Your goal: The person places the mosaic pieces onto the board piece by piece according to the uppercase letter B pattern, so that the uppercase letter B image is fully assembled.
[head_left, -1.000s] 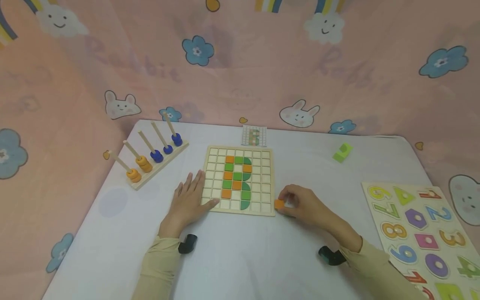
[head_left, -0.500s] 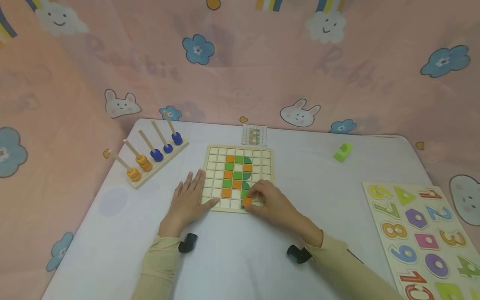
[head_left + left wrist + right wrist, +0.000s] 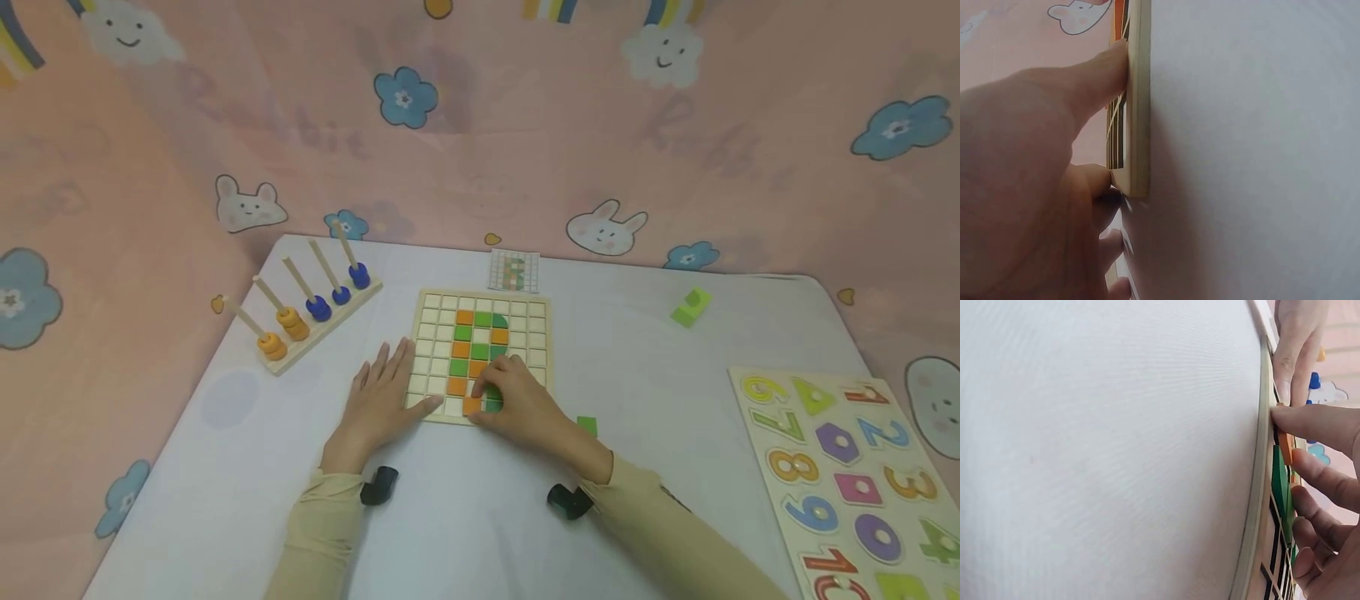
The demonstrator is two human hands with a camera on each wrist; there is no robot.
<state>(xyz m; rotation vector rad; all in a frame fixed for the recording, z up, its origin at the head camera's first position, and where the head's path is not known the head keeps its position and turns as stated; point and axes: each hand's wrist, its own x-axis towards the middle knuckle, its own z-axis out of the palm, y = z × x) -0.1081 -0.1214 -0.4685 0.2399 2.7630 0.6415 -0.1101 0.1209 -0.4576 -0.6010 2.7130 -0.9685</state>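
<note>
A wooden grid board (image 3: 536, 327) lies on the table, its white squares partly covered by orange and green tiles. My right hand (image 3: 536, 417) pinches an orange square tile (image 3: 471, 407) between thumb and index finger at the bottom row. Beside it sits a dark green curved tile (image 3: 1280, 481), partly covered by my fingers in the head view. My left hand (image 3: 378, 408) lies with its fingers extended along the board's left edge. Its thumb (image 3: 1100, 78) rests over the near left corner. A green square tile (image 3: 587, 426) lies right of the board, near my right wrist.
A pattern card (image 3: 514, 271) lies behind the board. A peg stand (image 3: 330, 325) with orange and blue rings is at left. Green blocks (image 3: 691, 307) sit at back right, a number-and-shape puzzle board (image 3: 847, 467) at right. A patterned pink curtain (image 3: 480, 150) borders the table.
My right hand has carried the orange tile leftward from beside the board onto its bottom row. The green square tile at right has come into view. The left hand stays in place.
</note>
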